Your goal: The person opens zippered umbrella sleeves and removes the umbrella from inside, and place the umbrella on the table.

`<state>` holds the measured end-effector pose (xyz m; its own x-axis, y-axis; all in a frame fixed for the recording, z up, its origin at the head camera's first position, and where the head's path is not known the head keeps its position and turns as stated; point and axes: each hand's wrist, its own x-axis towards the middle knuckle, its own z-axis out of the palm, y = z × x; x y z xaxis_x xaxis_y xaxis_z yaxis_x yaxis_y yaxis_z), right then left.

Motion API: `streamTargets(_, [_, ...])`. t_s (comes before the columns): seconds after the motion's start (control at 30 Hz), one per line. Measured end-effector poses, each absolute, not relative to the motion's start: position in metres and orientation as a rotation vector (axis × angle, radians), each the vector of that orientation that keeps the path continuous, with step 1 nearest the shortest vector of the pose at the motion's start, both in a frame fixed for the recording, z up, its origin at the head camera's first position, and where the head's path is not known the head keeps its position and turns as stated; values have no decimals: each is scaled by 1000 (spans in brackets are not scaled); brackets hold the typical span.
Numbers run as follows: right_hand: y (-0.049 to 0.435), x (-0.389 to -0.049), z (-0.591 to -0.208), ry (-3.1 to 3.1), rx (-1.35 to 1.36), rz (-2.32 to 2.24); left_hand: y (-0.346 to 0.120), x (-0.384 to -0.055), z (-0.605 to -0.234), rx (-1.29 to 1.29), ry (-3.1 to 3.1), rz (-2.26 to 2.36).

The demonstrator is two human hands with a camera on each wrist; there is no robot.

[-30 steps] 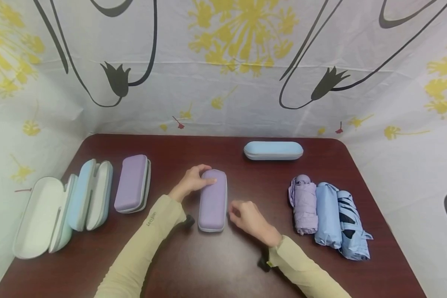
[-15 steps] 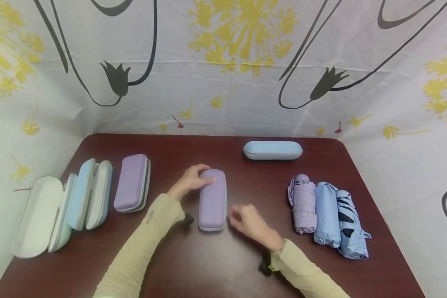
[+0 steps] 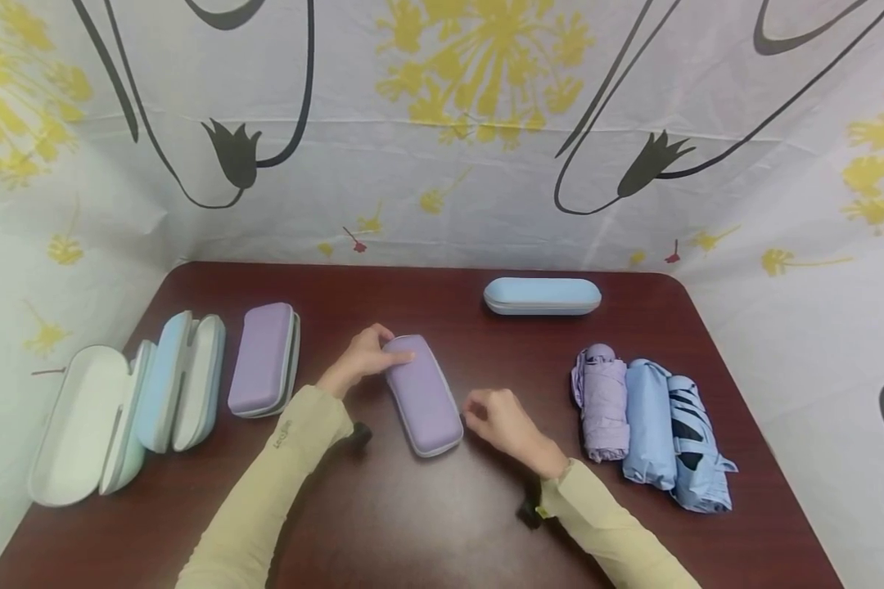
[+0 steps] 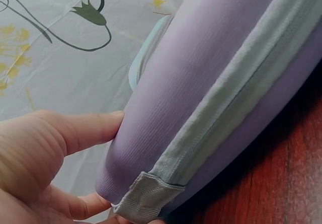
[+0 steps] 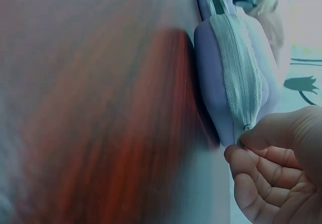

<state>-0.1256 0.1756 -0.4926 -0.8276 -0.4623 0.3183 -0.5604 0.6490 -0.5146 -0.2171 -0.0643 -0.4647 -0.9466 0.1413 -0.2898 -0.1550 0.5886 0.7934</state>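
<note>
A purple zip case (image 3: 425, 401) lies slanted in the middle of the table, its near end pointing right. My left hand (image 3: 361, 357) holds its far end, thumb on the top and fingers round the end by a fabric tab (image 4: 147, 198), as the left wrist view shows. At the near right corner, my right hand (image 3: 507, 421) pinches the zipper pull (image 5: 242, 143) between thumb and forefinger. The light grey zipper (image 5: 241, 78) looks closed along the side seen in the right wrist view. Most of the pull is hidden by the fingertips.
On the left stand an open mint case (image 3: 77, 425), a partly open blue case (image 3: 164, 384) and another purple case (image 3: 263, 360). A light blue case (image 3: 542, 296) lies at the back. Folded purple (image 3: 606, 405), blue (image 3: 648, 425) and striped (image 3: 696, 446) umbrellas lie on the right.
The purple case has turned from nearly straight to slanted, its near end swinging right. My left hand has shifted slightly left with the far end; my right hand has moved slightly right and away.
</note>
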Motion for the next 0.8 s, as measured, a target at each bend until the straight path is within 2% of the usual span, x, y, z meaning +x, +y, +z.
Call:
streamTargets(0.27, [179, -124, -493, -2698, 861, 902, -66, -211, -466, -33, 2575, 1243])
streamTargets(0.8, [178, -91, -499, -2641, 762, 884, -65, -210, -467, -67, 2583, 1256])
